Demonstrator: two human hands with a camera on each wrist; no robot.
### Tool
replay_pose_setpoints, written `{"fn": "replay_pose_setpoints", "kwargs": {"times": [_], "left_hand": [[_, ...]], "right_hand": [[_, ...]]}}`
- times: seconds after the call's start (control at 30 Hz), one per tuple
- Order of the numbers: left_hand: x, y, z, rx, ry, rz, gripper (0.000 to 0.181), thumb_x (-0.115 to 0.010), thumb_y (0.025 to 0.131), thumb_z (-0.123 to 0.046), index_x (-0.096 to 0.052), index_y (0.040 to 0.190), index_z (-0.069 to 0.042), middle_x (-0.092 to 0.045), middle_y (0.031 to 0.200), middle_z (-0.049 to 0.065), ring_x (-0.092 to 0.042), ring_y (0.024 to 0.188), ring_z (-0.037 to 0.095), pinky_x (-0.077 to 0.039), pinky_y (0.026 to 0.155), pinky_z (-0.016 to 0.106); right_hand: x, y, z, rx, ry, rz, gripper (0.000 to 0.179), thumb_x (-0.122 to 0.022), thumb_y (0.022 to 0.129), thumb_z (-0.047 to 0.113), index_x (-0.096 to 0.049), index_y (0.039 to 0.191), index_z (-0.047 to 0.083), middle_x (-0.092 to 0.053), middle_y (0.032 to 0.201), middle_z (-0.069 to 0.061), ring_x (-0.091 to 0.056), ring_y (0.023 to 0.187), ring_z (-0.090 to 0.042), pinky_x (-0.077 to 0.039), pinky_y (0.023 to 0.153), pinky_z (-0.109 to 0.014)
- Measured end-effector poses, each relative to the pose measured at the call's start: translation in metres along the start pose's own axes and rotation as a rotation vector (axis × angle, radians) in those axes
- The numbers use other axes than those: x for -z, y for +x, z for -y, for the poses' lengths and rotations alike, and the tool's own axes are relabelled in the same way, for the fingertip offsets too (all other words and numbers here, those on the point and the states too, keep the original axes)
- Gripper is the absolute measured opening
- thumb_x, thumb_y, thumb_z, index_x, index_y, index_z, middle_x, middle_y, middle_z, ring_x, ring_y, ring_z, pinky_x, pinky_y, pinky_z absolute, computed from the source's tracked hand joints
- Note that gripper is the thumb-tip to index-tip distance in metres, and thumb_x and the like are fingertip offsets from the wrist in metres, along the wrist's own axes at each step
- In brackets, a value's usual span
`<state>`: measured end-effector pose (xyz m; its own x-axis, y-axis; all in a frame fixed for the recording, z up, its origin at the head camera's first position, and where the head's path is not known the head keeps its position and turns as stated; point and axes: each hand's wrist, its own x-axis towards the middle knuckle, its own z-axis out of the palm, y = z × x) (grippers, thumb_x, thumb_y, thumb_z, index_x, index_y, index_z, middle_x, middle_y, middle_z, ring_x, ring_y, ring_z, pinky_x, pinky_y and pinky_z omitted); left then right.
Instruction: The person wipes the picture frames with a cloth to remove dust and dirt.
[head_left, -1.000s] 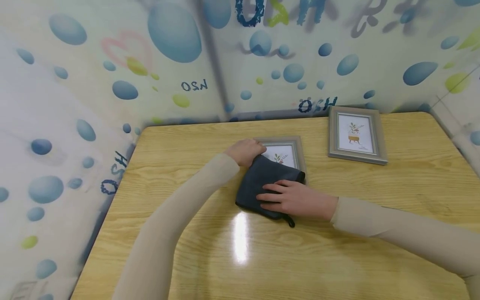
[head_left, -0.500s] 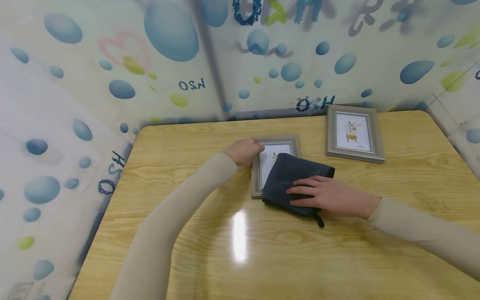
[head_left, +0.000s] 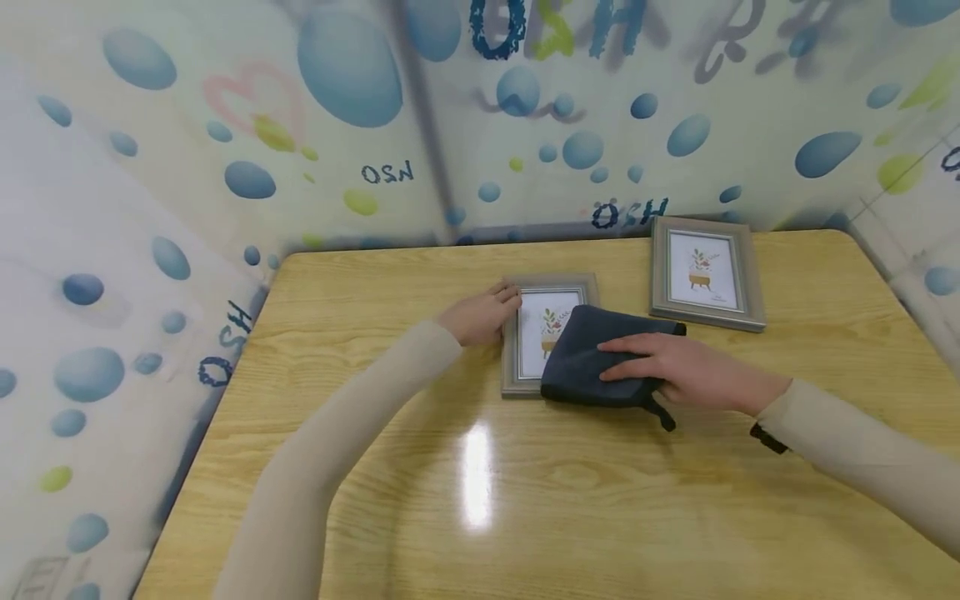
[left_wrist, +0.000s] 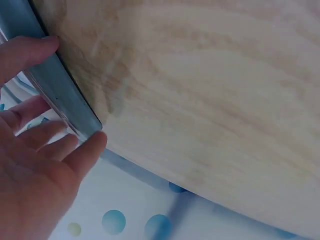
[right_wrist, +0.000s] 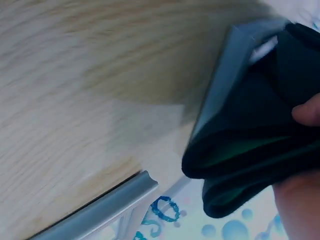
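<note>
A folded dark blue-grey cloth (head_left: 581, 354) with black edging and a hanging loop lies over the right part of a grey picture frame (head_left: 525, 387). My right hand (head_left: 667, 362) grips the cloth from the right, fingers spread over its top. In the right wrist view the stacked folds of the cloth (right_wrist: 245, 145) show edge-on against the frame's side (right_wrist: 220, 85). My left hand (head_left: 480, 317) holds the frame's left edge near its far corner. In the left wrist view the thumb presses on the frame's border (left_wrist: 65, 95) and the fingertips bend around its end.
A second grey picture frame (head_left: 705, 321) with a plant print lies at the table's back right. The wood table (head_left: 360, 308) meets a wall (head_left: 450, 150) printed with blue drops along its far edge. A dark band (head_left: 768, 437) shows at the right wrist.
My right hand has slid the cloth rightward across the picture frame, uncovering its left side and most of its print. My left hand stays at the frame's left edge, its fingers slightly shifted.
</note>
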<state>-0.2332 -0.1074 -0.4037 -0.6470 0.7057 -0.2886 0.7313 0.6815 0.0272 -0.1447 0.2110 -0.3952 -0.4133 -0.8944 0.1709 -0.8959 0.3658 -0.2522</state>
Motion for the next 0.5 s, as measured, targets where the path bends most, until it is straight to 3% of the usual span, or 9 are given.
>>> {"fn": "replay_pose_setpoints", "kwargs": {"times": [0.1, 0.2, 0.27, 0.4, 0.5], "left_hand": [[-0.007, -0.014, -0.004, -0.035, 0.035, -0.102, 0.045, -0.06, 0.092, -0.004, -0.045, 0.133, 0.006, -0.023, 0.152, 0.027, -0.023, 0.14, 0.039, -0.032, 0.108, 0.039], [-0.016, -0.031, -0.015, -0.087, 0.049, -0.248, 0.038, -0.063, 0.087, -0.002, -0.053, 0.122, 0.008, -0.04, 0.141, 0.029, -0.039, 0.131, 0.04, -0.04, 0.102, 0.038], [-0.022, -0.042, -0.025, -0.136, 0.05, -0.325, 0.033, -0.066, 0.084, -0.002, -0.058, 0.114, 0.008, -0.052, 0.129, 0.027, -0.051, 0.12, 0.038, -0.047, 0.095, 0.036], [-0.029, -0.057, -0.047, -0.178, 0.067, -0.322, 0.026, -0.069, 0.086, -0.013, -0.065, 0.107, 0.002, -0.06, 0.116, 0.018, -0.058, 0.107, 0.03, -0.052, 0.085, 0.032], [-0.033, -0.063, -0.058, -0.156, 0.113, -0.285, 0.033, -0.069, 0.09, -0.031, -0.066, 0.107, -0.003, -0.06, 0.117, 0.013, -0.056, 0.111, 0.029, -0.051, 0.088, 0.033]], "right_hand": [[0.005, 0.006, -0.008, -0.063, 0.113, -0.074, 0.071, -0.052, 0.07, -0.024, -0.06, 0.13, 0.014, -0.053, 0.136, -0.012, -0.054, 0.118, -0.034, -0.049, 0.076, -0.039], [0.007, 0.016, -0.014, -0.135, 0.202, -0.171, 0.066, -0.051, 0.075, -0.023, -0.056, 0.132, 0.01, -0.057, 0.131, -0.015, -0.058, 0.111, -0.033, -0.049, 0.079, -0.044], [0.01, 0.023, -0.017, -0.203, 0.243, -0.218, 0.062, -0.05, 0.079, -0.022, -0.054, 0.133, 0.008, -0.058, 0.128, -0.017, -0.061, 0.099, -0.029, -0.049, 0.074, -0.044], [0.015, 0.046, -0.02, -0.322, 0.295, -0.265, 0.055, -0.047, 0.086, -0.016, -0.051, 0.135, 0.008, -0.057, 0.128, -0.018, -0.055, 0.085, -0.025, -0.041, 0.067, -0.039], [0.012, 0.068, -0.019, -0.327, 0.296, -0.261, 0.051, -0.049, 0.088, -0.013, -0.052, 0.135, 0.006, -0.056, 0.13, -0.017, -0.058, 0.099, -0.029, -0.046, 0.078, -0.045]]}}
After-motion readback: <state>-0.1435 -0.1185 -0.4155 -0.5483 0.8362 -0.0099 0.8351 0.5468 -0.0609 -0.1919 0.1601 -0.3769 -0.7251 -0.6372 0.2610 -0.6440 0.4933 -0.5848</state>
